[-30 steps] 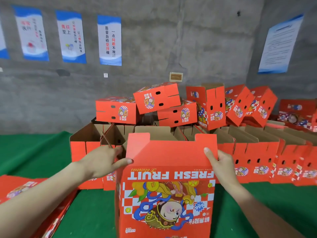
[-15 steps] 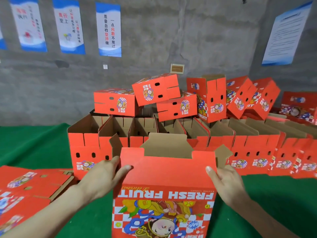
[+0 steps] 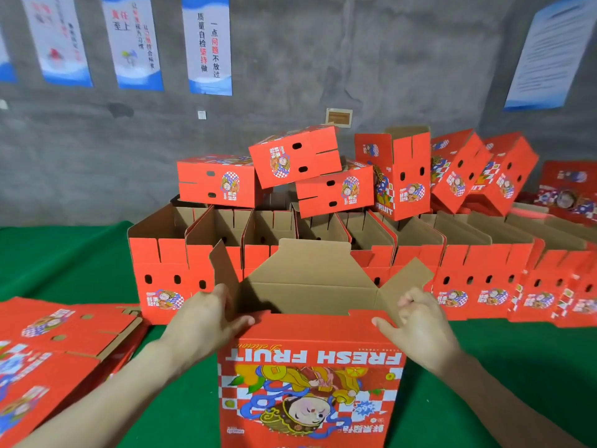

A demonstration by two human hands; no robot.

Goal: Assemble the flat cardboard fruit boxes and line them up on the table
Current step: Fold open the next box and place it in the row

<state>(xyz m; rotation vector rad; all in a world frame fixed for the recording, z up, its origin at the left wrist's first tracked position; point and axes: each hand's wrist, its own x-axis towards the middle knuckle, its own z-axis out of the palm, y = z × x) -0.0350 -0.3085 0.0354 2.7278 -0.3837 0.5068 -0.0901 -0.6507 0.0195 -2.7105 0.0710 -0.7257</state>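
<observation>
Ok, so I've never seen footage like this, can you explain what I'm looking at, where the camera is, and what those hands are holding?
There is no machine here: a person wears one camera on the head, looking down at their own bare hands. The left hand and right hand grip the top corners of a half-opened box, red, printed FRESH FRUIT, its brown flaps up, over a green table. Behind it is a row of open boxes, with closed boxes piled on them. Flat boxes lie at the left.

Your left hand [image 3: 206, 318] and right hand [image 3: 416, 321] are bare. Both your forearms [image 3: 129, 386] are likewise uncovered from wrist to the lower edge of view.
</observation>
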